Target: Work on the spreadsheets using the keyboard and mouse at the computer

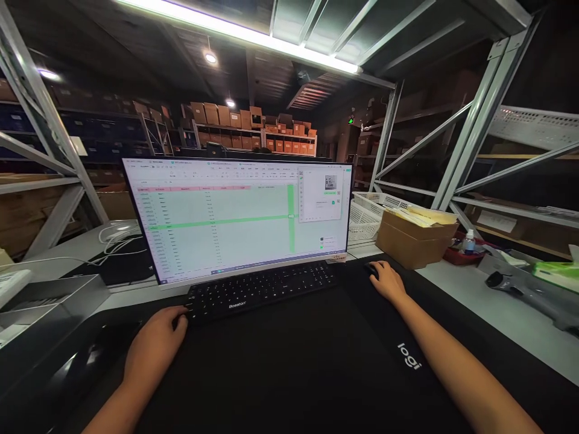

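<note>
Nearest is the black desk mat [294,374], and both forearms lie on it. The left hand [156,343] rests at the near left corner of the keyboard [262,289]. Its fingers are loosely curled and it holds nothing; the fingertips touch the keyboard edge. A little farther, on the right, the right hand [386,280] lies over the dark mouse [371,270] and is closed lightly on it, just beside the right end of the keyboard.

Behind the keys stands the monitor [235,217], showing a spreadsheet with one green row and one green column. I judge this to be pointer work on that sheet. Typing would call for the left hand to come up onto the keys.

Farther right stand a cardboard box [414,241] and a white basket [366,214]. Far behind are shelves [253,129] of cartons.
</note>
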`<state>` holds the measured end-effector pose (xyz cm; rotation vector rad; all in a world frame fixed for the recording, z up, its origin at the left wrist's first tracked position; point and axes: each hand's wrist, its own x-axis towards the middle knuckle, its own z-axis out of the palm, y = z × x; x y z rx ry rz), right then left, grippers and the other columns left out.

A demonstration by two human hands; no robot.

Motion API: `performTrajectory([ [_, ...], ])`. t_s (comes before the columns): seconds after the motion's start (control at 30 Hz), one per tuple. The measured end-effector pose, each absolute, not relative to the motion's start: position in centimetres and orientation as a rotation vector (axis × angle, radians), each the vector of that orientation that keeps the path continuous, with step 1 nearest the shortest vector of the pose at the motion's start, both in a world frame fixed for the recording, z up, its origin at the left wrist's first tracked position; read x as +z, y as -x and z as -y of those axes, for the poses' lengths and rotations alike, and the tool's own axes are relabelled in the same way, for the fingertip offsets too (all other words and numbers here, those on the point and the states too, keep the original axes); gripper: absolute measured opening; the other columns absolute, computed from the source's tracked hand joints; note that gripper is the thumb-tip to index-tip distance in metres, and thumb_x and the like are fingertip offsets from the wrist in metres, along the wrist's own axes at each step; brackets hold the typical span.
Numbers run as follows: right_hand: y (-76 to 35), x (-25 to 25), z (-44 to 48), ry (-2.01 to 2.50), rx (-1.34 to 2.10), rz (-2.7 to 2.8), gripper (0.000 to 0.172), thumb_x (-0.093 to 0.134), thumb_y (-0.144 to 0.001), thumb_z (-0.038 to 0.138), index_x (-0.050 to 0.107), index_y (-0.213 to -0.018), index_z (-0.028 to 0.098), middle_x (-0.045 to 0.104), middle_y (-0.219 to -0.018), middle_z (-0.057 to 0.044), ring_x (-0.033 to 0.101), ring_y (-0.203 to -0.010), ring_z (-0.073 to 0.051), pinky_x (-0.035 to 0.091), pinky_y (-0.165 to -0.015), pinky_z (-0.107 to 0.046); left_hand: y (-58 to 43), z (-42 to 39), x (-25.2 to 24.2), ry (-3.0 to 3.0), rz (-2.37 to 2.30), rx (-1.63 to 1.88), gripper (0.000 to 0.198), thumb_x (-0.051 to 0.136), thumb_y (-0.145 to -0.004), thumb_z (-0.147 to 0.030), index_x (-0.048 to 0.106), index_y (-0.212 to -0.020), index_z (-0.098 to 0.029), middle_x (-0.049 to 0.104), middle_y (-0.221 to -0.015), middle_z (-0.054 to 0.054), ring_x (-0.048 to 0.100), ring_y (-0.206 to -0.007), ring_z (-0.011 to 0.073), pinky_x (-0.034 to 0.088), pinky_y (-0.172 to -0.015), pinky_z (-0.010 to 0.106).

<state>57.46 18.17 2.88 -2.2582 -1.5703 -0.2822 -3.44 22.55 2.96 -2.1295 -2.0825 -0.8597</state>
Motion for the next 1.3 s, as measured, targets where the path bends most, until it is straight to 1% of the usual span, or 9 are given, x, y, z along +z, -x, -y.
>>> performTrajectory([
  [0.2, -58.0, 2.6, -18.7, 2.22, -0.227, 1.578, 0.048, 0.049, -0.095, 0.036, 0.056, -0.142, 0.027, 0.053, -0.148, -0.01, 0.059, -0.126, -0.025, 0.044, -0.104, -0.038, 3.7, -22.8, 2.7, 2.11, 2.087, -0.907, 0.046, 0.038, -0.087, -0.041, 0.071, -0.109, -0.018, 0.072, -0.124, 0.013, 0.067, -0.112, 0.0308, 0.054, -0.096, 0.044],
  [0.33, -58.3, 2.4, -18.9, 2.186, -0.181, 1.577, 0.051, 0.048, -0.096, 0.037, 0.054, -0.145, 0.025, 0.049, -0.152, -0.011, 0.055, -0.132, -0.025, 0.042, -0.109, -0.038, 4.0, -22.9, 2.4, 2.121, 2.068, -0.924, 0.042, 0.041, -0.087, -0.042, 0.071, -0.108, -0.021, 0.073, -0.124, 0.011, 0.067, -0.111, 0.0302, 0.055, -0.095, 0.045],
  [0.5, -58.6, 2.0, -19.2, 2.136, -0.16, 1.569, 0.053, 0.05, -0.096, 0.039, 0.051, -0.147, 0.024, 0.048, -0.154, -0.012, 0.052, -0.136, -0.024, 0.043, -0.11, -0.038, 3.9, -22.9, 2.5, 2.118, 2.077, -0.903, 0.048, 0.037, -0.088, -0.043, 0.072, -0.11, -0.018, 0.072, -0.125, 0.013, 0.066, -0.114, 0.0311, 0.055, -0.095, 0.043],
  [0.6, -58.6, 1.8, -19.3, 2.105, -0.176, 1.564, 0.049, 0.051, -0.095, 0.036, 0.054, -0.142, 0.024, 0.05, -0.151, -0.012, 0.052, -0.135, -0.024, 0.042, -0.111, -0.038, 3.8, -22.7, 2.7, 2.121, 2.07, -0.89, 0.05, 0.036, -0.089, -0.042, 0.072, -0.112, -0.016, 0.072, -0.126, 0.014, 0.067, -0.115, 0.0308, 0.054, -0.097, 0.042],
  [0.77, -58.5, 1.7, -19.2, 2.06, -0.216, 1.546, 0.047, 0.048, -0.095, 0.033, 0.055, -0.139, 0.019, 0.053, -0.146, -0.014, 0.054, -0.133, -0.024, 0.041, -0.112, -0.039, 3.7, -22.6, 2.7, 2.12, 2.066, -0.922, 0.047, 0.038, -0.088, -0.041, 0.073, -0.11, -0.017, 0.072, -0.124, 0.014, 0.068, -0.112, 0.0305, 0.055, -0.094, 0.042],
  [0.9, -58.0, 1.9, -18.8, 1.993, -0.249, 1.578, 0.047, 0.046, -0.093, 0.034, 0.055, -0.137, 0.021, 0.056, -0.144, -0.012, 0.057, -0.129, -0.025, 0.042, -0.112, -0.041, 3.2, -22.1, 3.2, 2.136, 2.044, -0.938, 0.046, 0.037, -0.088, -0.037, 0.073, -0.108, -0.015, 0.073, -0.122, 0.014, 0.068, -0.112, 0.0281, 0.053, -0.1, 0.04],
  [1.0, -58.0, 1.4, -18.8, 1.93, -0.254, 1.629, 0.044, 0.046, -0.089, 0.033, 0.062, -0.128, 0.02, 0.06, -0.137, -0.014, 0.06, -0.125, -0.028, 0.044, -0.111, -0.046, 2.5, -21.4, 3.7, 2.099, 2.037, -0.951, 0.042, 0.038, -0.088, -0.03, 0.073, -0.105, -0.016, 0.074, -0.121, 0.013, 0.068, -0.113, 0.0254, 0.051, -0.104, 0.036],
  [1.13, -59.6, -0.3, -20.1, 1.827, -0.244, 1.648, 0.042, 0.047, -0.084, 0.041, 0.067, -0.117, 0.024, 0.066, -0.123, -0.013, 0.064, -0.117, -0.028, 0.047, -0.108, -0.046, 1.9, -20.6, 4.2, 2.082, 2.071, -0.951, 0.035, 0.042, -0.088, -0.022, 0.073, -0.103, -0.02, 0.074, -0.118, 0.009, 0.068, -0.112, 0.0218, 0.051, -0.102, 0.032],
  [1.3, -61.1, -2.0, -21.5, 1.722, -0.167, 1.729, 0.054, 0.048, -0.082, 0.058, 0.065, -0.122, 0.027, 0.064, -0.127, -0.012, 0.065, -0.118, -0.03, 0.05, -0.106, -0.046, 1.7, -20.2, 4.4, 2.084, 2.126, -0.976, 0.033, 0.044, -0.089, -0.019, 0.073, -0.104, -0.019, 0.073, -0.12, 0.01, 0.068, -0.112, 0.0217, 0.05, -0.1, 0.031],
])
